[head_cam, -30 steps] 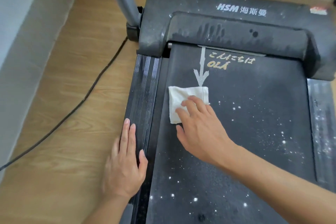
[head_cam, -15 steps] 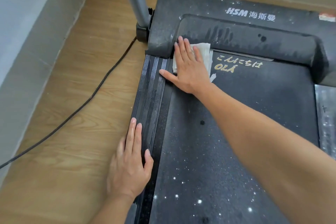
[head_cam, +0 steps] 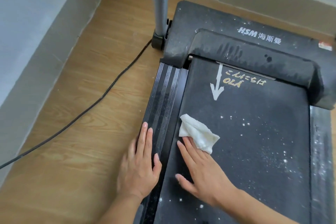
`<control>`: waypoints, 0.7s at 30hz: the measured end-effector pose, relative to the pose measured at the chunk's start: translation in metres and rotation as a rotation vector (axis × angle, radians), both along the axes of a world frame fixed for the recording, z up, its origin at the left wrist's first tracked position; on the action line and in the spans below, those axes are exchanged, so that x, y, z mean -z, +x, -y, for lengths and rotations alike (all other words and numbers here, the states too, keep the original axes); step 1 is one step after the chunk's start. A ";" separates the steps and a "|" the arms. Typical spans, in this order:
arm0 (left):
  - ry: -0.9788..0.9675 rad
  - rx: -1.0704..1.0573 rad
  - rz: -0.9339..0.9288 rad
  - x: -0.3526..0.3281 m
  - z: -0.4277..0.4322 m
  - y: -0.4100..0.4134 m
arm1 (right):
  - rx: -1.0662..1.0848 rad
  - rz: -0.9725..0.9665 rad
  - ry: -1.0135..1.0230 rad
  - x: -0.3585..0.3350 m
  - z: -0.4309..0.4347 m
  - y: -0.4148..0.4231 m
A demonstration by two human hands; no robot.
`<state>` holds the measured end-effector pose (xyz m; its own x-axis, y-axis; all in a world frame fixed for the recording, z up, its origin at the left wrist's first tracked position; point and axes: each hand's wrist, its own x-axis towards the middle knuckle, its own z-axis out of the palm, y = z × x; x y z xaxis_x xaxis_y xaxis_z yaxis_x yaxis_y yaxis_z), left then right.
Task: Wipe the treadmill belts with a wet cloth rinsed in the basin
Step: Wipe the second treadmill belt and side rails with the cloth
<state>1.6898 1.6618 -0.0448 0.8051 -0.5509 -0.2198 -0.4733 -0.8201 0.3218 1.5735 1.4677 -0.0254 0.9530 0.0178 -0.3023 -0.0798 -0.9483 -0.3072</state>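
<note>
A black treadmill belt [head_cam: 254,142] speckled with white dust fills the right half of the view, with a white arrow and yellow lettering near its top. A crumpled white cloth [head_cam: 196,132] lies on the belt's left part. My right hand [head_cam: 201,174] lies flat on the belt, its straight fingertips pressing the cloth's near edge. My left hand [head_cam: 140,165] rests flat, fingers straight, on the ribbed left side rail [head_cam: 163,100] and the floor beside it.
The dusty motor cover [head_cam: 245,47] with a brand logo closes the belt's far end. A grey upright post [head_cam: 161,2] rises at its left corner. A black cable [head_cam: 87,109] runs across the wooden floor. A wall runs along the left.
My right hand has pulled the cloth back down the belt's left side from the motor cover toward me, and the cloth has bunched up. My left hand stays on the rail.
</note>
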 end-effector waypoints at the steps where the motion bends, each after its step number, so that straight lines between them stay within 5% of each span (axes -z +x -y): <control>1: -0.005 -0.001 0.003 0.001 0.000 0.000 | 0.010 0.022 0.021 -0.007 -0.001 0.007; 8: -0.023 -0.014 0.036 0.004 0.000 -0.001 | 0.144 0.256 0.182 -0.043 0.022 0.033; 14: -0.023 -0.021 0.050 0.002 0.000 -0.004 | 0.429 0.074 0.095 -0.016 0.055 0.047; 21: -0.018 -0.020 0.084 0.007 -0.002 -0.004 | 0.648 0.130 0.192 -0.030 0.098 0.067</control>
<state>1.6854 1.6642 -0.0522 0.8311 -0.5378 -0.1416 -0.4827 -0.8240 0.2966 1.6404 1.3693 0.0050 0.8180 -0.5259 -0.2332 -0.5632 -0.6495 -0.5108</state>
